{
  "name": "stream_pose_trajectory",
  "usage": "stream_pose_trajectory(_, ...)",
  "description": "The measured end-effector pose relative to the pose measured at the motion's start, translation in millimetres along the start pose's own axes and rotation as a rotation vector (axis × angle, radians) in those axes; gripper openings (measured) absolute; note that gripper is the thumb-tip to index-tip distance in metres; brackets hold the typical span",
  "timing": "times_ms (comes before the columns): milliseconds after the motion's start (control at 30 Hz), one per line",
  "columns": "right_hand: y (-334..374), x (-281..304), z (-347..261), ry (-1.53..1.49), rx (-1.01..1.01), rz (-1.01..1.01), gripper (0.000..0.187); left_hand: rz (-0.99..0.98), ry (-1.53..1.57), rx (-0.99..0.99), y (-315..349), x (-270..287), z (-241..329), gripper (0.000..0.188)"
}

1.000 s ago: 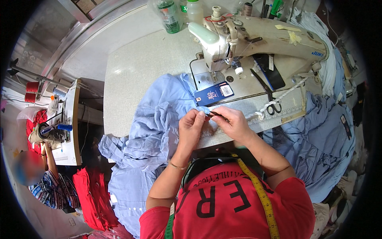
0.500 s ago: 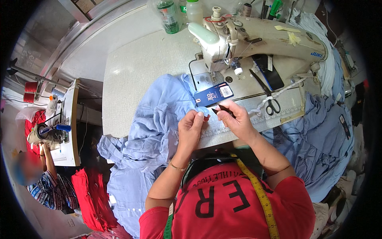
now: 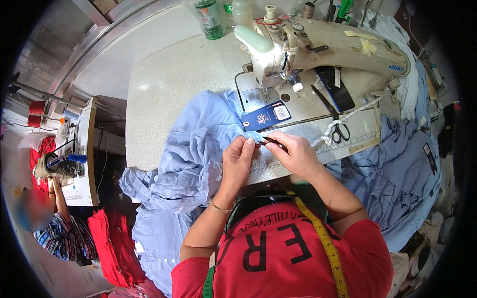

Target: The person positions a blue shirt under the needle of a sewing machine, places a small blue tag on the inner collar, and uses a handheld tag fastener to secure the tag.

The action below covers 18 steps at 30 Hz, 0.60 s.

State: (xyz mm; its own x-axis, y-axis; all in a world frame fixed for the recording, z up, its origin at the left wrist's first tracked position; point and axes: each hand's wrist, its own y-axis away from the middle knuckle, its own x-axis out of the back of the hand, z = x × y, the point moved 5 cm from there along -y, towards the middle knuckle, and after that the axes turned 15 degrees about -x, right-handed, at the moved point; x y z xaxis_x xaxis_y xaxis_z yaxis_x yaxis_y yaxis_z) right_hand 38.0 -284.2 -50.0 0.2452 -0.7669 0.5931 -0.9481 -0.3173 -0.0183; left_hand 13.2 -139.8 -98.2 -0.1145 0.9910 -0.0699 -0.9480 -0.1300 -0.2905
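Observation:
Light blue garment (image 3: 196, 124) lies bunched on the sewing table, left of and below the needle area. Its edge is pinched between the thumb and fingers of my left hand (image 3: 238, 158). In my right hand (image 3: 294, 153) is a small black pointed tool (image 3: 271, 142), held close to my left fingertips with its tip at the cloth. Whether that tool is snips or tweezers cannot be made out. A dark blue hang tag (image 3: 266, 116) rests just beyond both hands, beside the cloth. My fingers partly hide the pinched edge.
An industrial sewing machine (image 3: 328, 47) stands beyond my hands. Black scissors (image 3: 332, 111) and a dark phone (image 3: 335, 89) lie on its bed. More blue garments (image 3: 392, 174) hang at the right. Bottles (image 3: 211, 20) stand at the back. Another person (image 3: 62, 233) works at the left.
My right hand has turned and brought the black tool's tip left, up to the cloth at my left fingers. The left hand keeps its pinch almost in place.

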Motion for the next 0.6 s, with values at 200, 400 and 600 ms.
stream_pose_trajectory(200,1.4,2.1,-2.7,0.041,-0.017,0.003,0.015,-0.008,-0.016,-0.017,-0.1,0.1,2.8,0.023)
stream_pose_trajectory(400,2.0,2.3,-3.9,0.072,-0.021,0.015,0.015,-0.009,-0.045,-0.029,-0.7,-0.1,4.2,0.023)
stream_pose_trajectory(600,3.7,2.1,-8.4,0.151,-0.014,0.039,0.014,0.001,-0.061,-0.037,-0.1,-1.4,4.9,0.023)
